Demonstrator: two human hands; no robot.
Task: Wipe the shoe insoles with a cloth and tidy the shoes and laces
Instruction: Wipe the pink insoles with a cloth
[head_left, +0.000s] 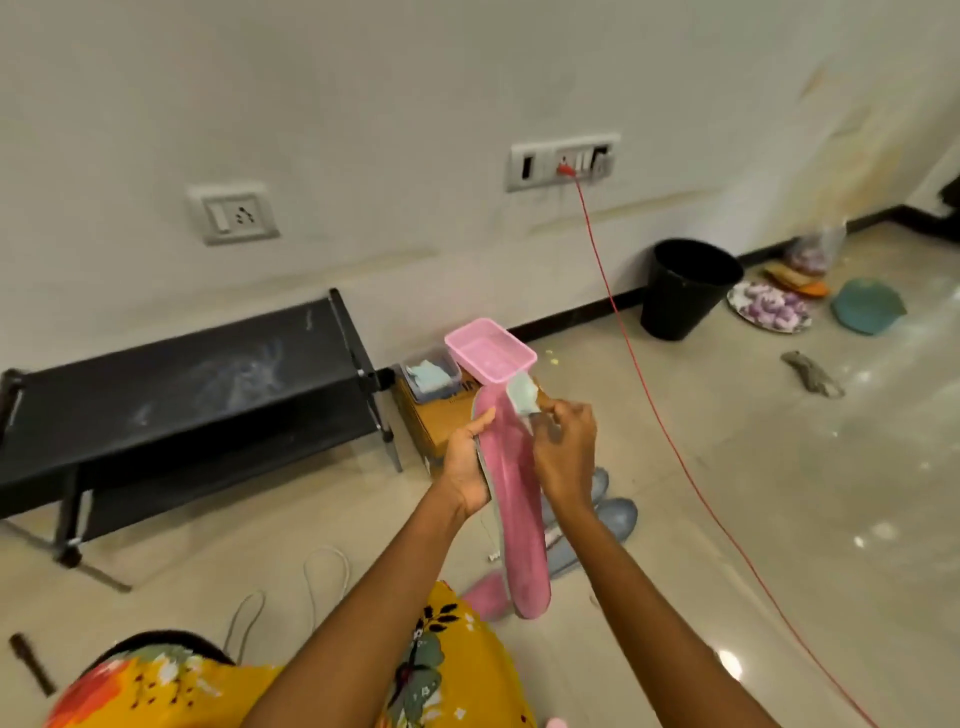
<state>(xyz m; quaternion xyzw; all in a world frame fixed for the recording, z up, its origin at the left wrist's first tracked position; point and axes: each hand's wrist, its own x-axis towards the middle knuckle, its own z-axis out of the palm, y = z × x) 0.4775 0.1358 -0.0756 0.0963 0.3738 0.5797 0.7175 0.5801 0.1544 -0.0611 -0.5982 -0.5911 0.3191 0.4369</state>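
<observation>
The long pink foam insole (511, 499) stood upright, gripped by the left hand (470, 467); the right hand (563, 457) pinched a pale green cloth (521, 394) against its top. Behind it, a pink plastic tub (491, 351) held water.

Left hand (470, 457) gripping pink insole (511, 499), right hand (563, 452) pinching pale cloth (522, 396) at its tip

Evenly and softly lit, fairly bright; white glare spots on the glossy floor (779, 467) at right; faint shadows under the black rack (182, 395); slightly soft overall, with wide-angle bending at the edges
</observation>
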